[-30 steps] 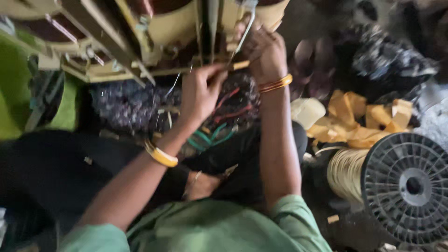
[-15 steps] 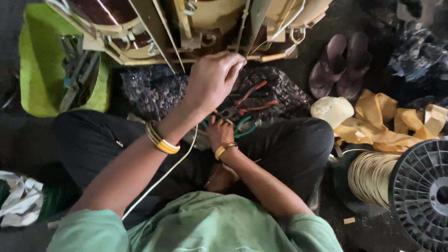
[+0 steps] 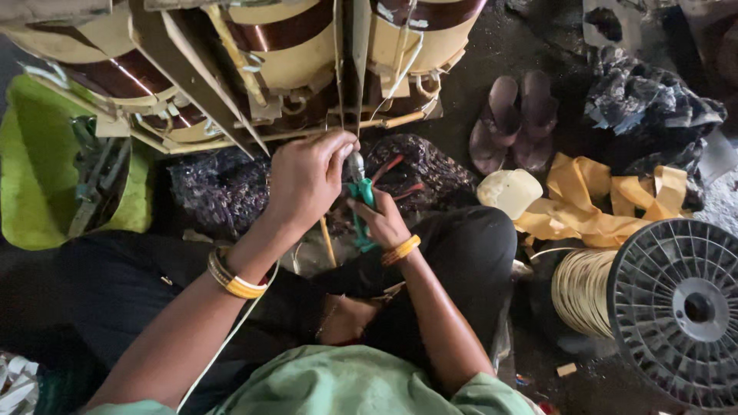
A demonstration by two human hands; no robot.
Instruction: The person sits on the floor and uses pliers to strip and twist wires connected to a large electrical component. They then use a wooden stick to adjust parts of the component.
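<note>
Head view | right hand (image 3: 382, 223) grasps green-handled pliers (image 3: 361, 196) | left hand (image 3: 307, 180) just above

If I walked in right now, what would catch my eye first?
Probably the big copper-wound coils on pale formers across the top, with the person's left hand raised to a thin wire under them. Just below, the right hand holds green-handled pliers at the same spot. At lower right lies a large grey spool of cream wire, with yellow tape heaped above it.

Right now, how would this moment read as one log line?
left hand: pinching wire at coil assembly | right hand: gripping green-handled pliers | wire spool: beside knee
</note>
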